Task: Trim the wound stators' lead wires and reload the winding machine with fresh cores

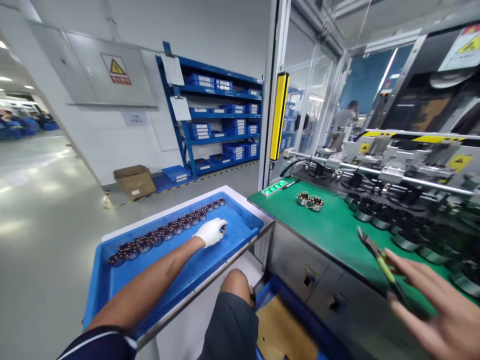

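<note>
Picking step: my left hand (212, 231) fingers pinch a copper coil (222, 229) in the blue tray (225, 255), my right hand (442, 305) loosely clasps cutters (380, 257), so I should lift gently.

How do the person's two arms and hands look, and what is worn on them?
The left hand wears a white glove; its forearm is uncovered below a short dark navy sleeve with a white stripe. The right hand is ungloved, no sleeve visible.
</note>
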### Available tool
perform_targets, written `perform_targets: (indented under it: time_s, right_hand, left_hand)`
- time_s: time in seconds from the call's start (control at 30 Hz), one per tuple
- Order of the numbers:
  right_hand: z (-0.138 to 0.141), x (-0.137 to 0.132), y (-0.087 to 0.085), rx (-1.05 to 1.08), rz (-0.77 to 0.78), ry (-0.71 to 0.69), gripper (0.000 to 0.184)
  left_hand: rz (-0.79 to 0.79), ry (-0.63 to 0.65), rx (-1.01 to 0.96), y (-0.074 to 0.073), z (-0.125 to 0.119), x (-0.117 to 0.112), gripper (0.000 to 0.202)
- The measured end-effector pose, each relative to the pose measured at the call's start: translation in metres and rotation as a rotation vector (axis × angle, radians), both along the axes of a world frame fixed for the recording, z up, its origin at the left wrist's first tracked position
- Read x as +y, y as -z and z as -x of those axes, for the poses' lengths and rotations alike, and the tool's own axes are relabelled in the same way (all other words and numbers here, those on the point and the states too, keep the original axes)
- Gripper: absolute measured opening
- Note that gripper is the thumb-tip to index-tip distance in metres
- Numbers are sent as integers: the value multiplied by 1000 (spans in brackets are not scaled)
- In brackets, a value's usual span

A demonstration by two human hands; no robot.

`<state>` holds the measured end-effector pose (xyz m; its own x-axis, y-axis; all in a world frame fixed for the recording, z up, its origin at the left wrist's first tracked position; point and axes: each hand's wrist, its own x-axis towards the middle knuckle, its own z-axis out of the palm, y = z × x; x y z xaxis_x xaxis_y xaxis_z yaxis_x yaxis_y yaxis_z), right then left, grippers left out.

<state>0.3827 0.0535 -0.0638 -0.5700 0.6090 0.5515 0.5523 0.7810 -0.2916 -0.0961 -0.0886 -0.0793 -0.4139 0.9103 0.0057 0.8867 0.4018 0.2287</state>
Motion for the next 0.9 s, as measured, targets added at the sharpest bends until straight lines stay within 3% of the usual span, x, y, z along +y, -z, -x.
perform_targets:
  time_s: [0.07,0.17,0.27,0.37,0.47,0.6,0.73,0.83,0.9]
  right_hand:
    - [8,36,-14,-61,-82,70,55]
    - [16,65,-14,-168,-130,105,52]
    - [19,70,-3,-216,-169,124,58]
    - [18,67,3,-243,-185,132,60]
    - [19,65,0,-260,-172,145,60]
    - [21,62,-5,-267,-137,158,57]
    - [25,57,-10,-252,-127,176,54]
    - [33,51,-17,-270,-56,211,53]
    - [42,45,-23,-297,11,269,52]
  left_hand:
    - [61,-80,40,11,32,17,28]
    - [73,-214,92,32,57,32,32]
    - [62,-296,121,62,63,43,37]
    - [80,-261,117,89,63,54,36]
    - [98,-227,113,101,72,62,41]
    - [127,-251,106,98,94,60,44]
    - [128,-238,114,83,100,50,40]
    - [77,-185,142,57,82,59,36]
    - [-12,-116,180,29,60,77,38]
